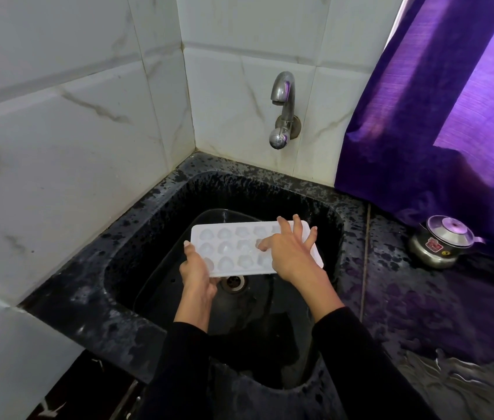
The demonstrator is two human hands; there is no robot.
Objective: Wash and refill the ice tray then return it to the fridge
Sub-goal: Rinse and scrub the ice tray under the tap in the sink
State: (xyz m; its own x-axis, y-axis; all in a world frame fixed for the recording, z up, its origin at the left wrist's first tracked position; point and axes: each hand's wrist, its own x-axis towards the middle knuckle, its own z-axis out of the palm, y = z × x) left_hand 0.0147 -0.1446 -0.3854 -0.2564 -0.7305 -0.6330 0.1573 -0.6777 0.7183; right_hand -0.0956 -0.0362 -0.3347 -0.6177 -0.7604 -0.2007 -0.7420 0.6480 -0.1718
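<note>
Both arms in black sleeves reach forward. The left hand (197,272) has its thumb up and its fingers curled underneath in a grip. The right hand (292,253), just beside it, lies palm down with fingers spread.

Purple curtain (439,116) is hanging at the right, covering part of the white marble-veined wall tiles (57,131). A small steel pot (441,241), carrying a domed lid and a red sticker, is standing on the dark speckled counter (421,313), right of the fingers and well apart from them.
</note>
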